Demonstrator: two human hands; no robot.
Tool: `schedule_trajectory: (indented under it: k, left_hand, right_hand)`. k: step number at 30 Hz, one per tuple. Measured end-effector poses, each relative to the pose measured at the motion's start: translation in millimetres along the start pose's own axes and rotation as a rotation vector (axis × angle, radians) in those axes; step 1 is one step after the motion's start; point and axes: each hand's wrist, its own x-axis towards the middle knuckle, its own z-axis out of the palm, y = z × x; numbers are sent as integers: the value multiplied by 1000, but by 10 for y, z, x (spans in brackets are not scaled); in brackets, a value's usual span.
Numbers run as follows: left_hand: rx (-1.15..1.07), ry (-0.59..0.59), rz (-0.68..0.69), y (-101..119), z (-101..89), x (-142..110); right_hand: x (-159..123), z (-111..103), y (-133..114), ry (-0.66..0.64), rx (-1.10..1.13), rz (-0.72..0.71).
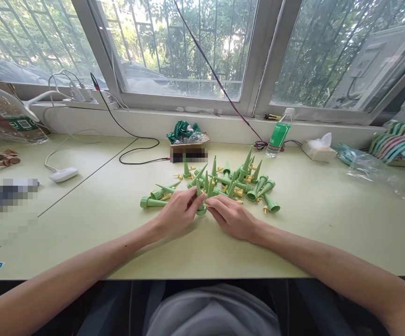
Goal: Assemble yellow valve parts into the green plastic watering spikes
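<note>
A heap of green cone-shaped plastic spikes (223, 182) with small yellow pieces (238, 192) among them lies on the pale green table (310, 224). My left hand (176, 212) is closed around one green spike (201, 205) that stands upright at the near edge of the heap. My right hand (232, 217) meets it from the right, fingertips pinched on a small yellow piece at the spike's side. Another spike (149, 202) lies flat just left of my left hand.
A green-labelled bottle (278, 135) and a tissue pack (317, 149) stand by the window sill. A small box with green cloth (188, 140) sits behind the heap. A white mouse-like device (64, 174) and cables lie left. Plastic bags and coloured hangers (398, 142) lie far right.
</note>
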Motion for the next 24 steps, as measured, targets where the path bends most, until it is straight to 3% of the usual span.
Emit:
schedule_trajectory:
  k: [16, 24]
  left_hand:
    - [-10, -25, 71, -54, 1, -7]
    - [6, -32, 64, -67, 7, -12]
  right_hand:
    - [-29, -7, -5, -70, -31, 38]
    - [-40, 26, 0, 5, 0, 89]
